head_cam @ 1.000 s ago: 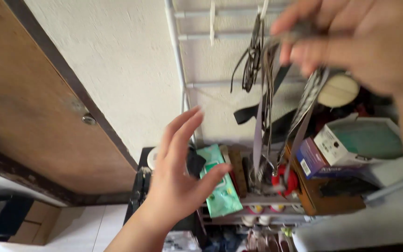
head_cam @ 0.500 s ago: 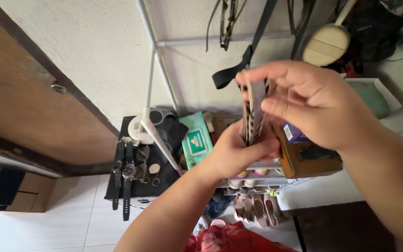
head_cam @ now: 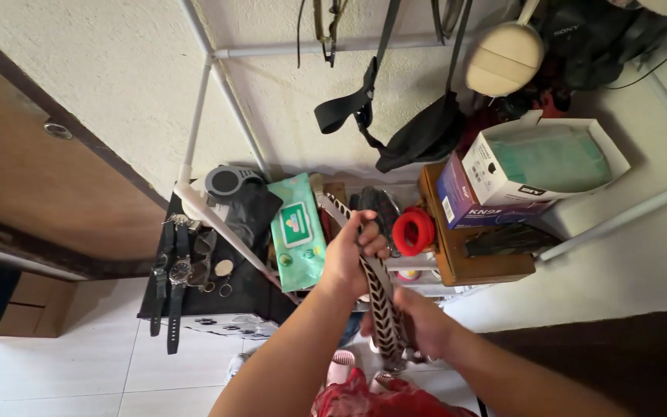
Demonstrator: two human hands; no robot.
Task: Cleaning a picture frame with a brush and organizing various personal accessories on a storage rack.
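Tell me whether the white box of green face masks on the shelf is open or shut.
Open. The white box has its top flap lifted, and the green masks inside show plainly.

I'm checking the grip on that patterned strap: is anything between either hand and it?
Nothing visible is. The left hand is closed around the upper part of the black-and-white patterned strap, and the right hand grips it lower down. Both touch it directly.
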